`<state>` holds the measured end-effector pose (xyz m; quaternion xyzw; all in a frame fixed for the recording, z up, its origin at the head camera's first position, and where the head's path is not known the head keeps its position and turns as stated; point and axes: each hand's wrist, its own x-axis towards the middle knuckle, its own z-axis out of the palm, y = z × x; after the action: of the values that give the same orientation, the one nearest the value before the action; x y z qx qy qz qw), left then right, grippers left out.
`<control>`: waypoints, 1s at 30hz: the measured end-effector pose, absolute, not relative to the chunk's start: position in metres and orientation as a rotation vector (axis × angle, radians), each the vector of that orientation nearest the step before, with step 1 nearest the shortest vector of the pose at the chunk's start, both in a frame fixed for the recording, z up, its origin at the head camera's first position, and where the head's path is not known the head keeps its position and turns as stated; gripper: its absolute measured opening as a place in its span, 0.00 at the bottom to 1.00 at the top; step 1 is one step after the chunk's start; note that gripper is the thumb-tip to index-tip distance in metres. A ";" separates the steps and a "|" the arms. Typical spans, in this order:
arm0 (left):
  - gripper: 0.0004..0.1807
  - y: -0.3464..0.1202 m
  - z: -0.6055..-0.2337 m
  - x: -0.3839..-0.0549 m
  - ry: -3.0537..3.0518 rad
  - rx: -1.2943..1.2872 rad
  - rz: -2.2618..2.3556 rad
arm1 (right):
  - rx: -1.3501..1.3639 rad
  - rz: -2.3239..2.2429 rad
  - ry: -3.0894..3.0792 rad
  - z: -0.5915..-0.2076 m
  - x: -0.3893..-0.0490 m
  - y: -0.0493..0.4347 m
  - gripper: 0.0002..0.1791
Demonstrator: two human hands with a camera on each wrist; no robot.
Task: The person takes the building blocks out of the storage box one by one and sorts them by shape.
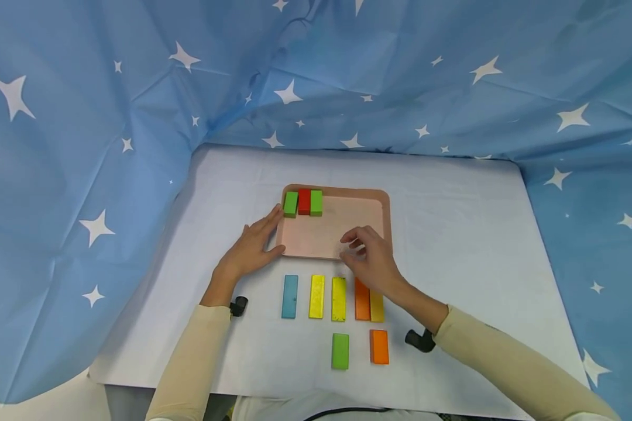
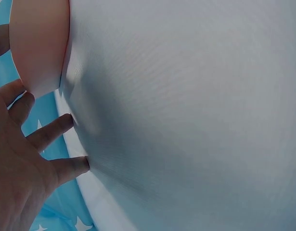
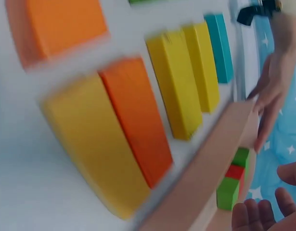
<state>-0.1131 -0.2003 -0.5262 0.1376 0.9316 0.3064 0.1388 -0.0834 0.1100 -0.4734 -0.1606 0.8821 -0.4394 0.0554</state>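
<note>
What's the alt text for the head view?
A person's left hand touches the left edge of a pink tray while the right hand, holding nothing visible, hovers over its near right part. Two green blocks and a red block sit in its far left corner. Seven more blocks, blue, yellow, orange and green, lie nearer on the white table.

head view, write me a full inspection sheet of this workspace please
Surface: white-covered table.
Job's things: tray holds a green block, red block and second green block at its far left; seven more blocks lie on its near side.
Clutter: nothing seen.
Hands: left hand, fingers extended, at the tray's left side; right hand over its near right part, nothing seen held.
Cables: black cable near the table's near edge.
Surroundings: blue star-patterned fabric.
</note>
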 end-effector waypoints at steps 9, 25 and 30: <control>0.48 -0.201 -0.527 -0.114 2.699 0.403 0.884 | -0.480 -1.394 2.656 -0.473 -0.134 0.086 0.14; 0.48 -0.202 -0.527 -0.112 2.709 0.402 0.867 | -0.436 -1.266 2.681 -0.500 -0.199 0.057 0.22; 0.48 -0.202 -0.525 -0.112 2.715 0.409 0.865 | -0.433 -1.179 2.681 -0.504 -0.211 0.052 0.26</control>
<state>-0.1119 -0.2018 -0.5254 0.1410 0.9349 0.2980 0.1312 -0.2113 0.0518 -0.5042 -0.1457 0.9019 -0.3964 0.0903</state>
